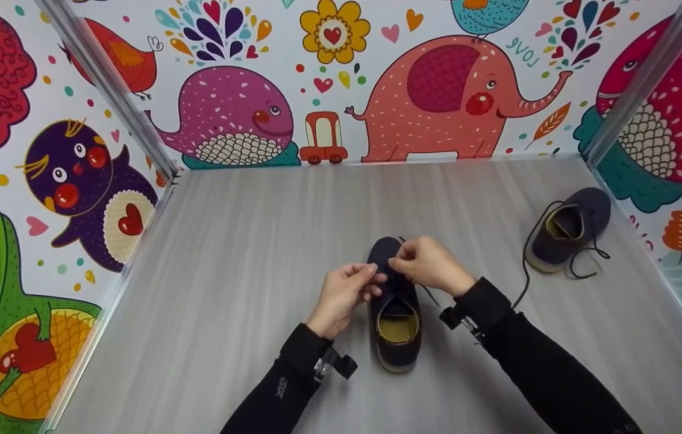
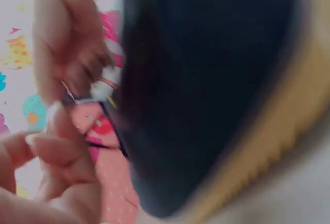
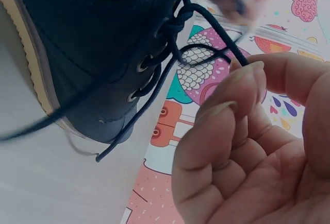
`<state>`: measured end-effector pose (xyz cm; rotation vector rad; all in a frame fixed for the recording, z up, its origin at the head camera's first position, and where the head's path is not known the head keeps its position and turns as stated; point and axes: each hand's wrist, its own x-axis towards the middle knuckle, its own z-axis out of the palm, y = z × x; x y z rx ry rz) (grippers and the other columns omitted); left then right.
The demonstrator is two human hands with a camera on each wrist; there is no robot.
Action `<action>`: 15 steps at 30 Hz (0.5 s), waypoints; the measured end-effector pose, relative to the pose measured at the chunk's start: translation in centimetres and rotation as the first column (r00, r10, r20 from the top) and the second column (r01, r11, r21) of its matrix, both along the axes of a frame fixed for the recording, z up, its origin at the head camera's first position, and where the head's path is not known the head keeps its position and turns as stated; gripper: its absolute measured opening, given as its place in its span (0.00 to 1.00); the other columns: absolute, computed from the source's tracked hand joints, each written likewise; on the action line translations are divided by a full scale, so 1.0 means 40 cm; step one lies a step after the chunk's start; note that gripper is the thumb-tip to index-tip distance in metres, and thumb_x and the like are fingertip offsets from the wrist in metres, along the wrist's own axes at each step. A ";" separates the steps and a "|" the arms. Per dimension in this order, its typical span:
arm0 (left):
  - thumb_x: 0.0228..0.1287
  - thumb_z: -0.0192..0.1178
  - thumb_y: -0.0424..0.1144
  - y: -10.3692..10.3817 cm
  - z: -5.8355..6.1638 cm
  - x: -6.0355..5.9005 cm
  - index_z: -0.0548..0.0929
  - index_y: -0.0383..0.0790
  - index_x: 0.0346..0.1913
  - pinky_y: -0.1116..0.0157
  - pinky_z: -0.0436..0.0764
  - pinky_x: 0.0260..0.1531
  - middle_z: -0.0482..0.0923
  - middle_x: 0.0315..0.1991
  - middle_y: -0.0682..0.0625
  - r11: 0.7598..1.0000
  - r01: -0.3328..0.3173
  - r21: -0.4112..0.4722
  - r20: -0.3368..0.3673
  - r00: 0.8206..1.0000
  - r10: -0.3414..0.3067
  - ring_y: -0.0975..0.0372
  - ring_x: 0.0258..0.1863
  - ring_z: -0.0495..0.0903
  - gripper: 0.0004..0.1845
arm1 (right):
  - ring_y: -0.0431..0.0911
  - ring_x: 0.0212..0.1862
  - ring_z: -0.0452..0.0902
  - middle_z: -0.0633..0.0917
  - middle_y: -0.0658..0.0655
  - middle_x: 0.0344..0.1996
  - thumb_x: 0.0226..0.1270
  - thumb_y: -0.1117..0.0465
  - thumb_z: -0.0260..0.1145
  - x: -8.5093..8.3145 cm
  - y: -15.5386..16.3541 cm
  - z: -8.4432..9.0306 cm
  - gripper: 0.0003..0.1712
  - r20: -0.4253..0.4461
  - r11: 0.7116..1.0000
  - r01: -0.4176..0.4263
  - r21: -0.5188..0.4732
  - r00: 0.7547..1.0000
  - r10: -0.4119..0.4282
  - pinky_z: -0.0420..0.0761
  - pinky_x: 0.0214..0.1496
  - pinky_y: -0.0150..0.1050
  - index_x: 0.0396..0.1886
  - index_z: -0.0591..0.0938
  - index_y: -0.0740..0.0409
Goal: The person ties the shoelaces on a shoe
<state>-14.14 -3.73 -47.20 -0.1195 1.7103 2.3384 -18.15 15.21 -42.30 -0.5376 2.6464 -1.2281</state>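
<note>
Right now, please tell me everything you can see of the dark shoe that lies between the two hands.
The dark navy shoe stands upright on the grey table, heel toward the person, toe pointing away. Its upper looks like suede or cloth, with a tan sole edge and a yellowish insole. Metal eyelets carry a dark lace, which is loose. The left hand and the right hand both pinch the lace over the shoe's front part.

- Loads of open grey table (image 1: 244, 289) left of the near shoe (image 1: 397, 337).
- Right side's tighter: second shoe (image 1: 567, 232) and its trailing lace (image 1: 525, 271) by the wall (image 1: 678, 241).
</note>
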 end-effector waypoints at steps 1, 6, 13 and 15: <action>0.68 0.65 0.37 0.002 0.004 0.007 0.81 0.33 0.40 0.73 0.75 0.21 0.86 0.32 0.44 1.000 -0.009 0.030 -0.015 1.000 0.010 0.64 0.22 0.81 0.08 | 0.40 0.17 0.72 0.76 0.48 0.14 0.67 0.59 0.68 0.000 -0.001 0.001 0.13 -0.001 1.000 0.006 -0.002 1.000 -0.006 0.72 0.21 0.34 0.21 0.81 0.56; 0.63 0.68 0.36 0.010 -0.001 0.032 0.85 0.32 0.38 0.74 0.71 0.15 0.84 0.26 0.47 0.989 0.058 -0.133 -0.047 0.997 -0.065 0.67 0.15 0.75 0.08 | 0.40 0.18 0.71 0.76 0.48 0.15 0.67 0.59 0.68 0.006 -0.006 0.003 0.13 -0.014 1.000 0.017 -0.010 1.000 -0.017 0.70 0.20 0.33 0.21 0.80 0.55; 0.58 0.72 0.37 0.015 -0.010 0.047 0.91 0.36 0.31 0.72 0.63 0.15 0.77 0.16 0.53 0.892 0.161 -0.422 -0.089 0.972 -0.218 0.67 0.14 0.68 0.06 | 0.41 0.18 0.73 0.78 0.48 0.15 0.67 0.59 0.68 0.012 -0.009 0.002 0.14 -0.041 1.000 0.005 -0.016 0.999 -0.006 0.73 0.22 0.36 0.21 0.79 0.56; 0.57 0.72 0.38 0.013 -0.011 0.046 0.91 0.38 0.29 0.72 0.65 0.16 0.77 0.16 0.53 0.865 0.180 -0.468 -0.105 0.961 -0.257 0.67 0.15 0.70 0.06 | 0.41 0.18 0.75 0.79 0.49 0.15 0.67 0.60 0.68 0.013 -0.008 0.002 0.14 -0.039 1.000 0.008 -0.020 0.999 -0.009 0.75 0.23 0.36 0.21 0.80 0.56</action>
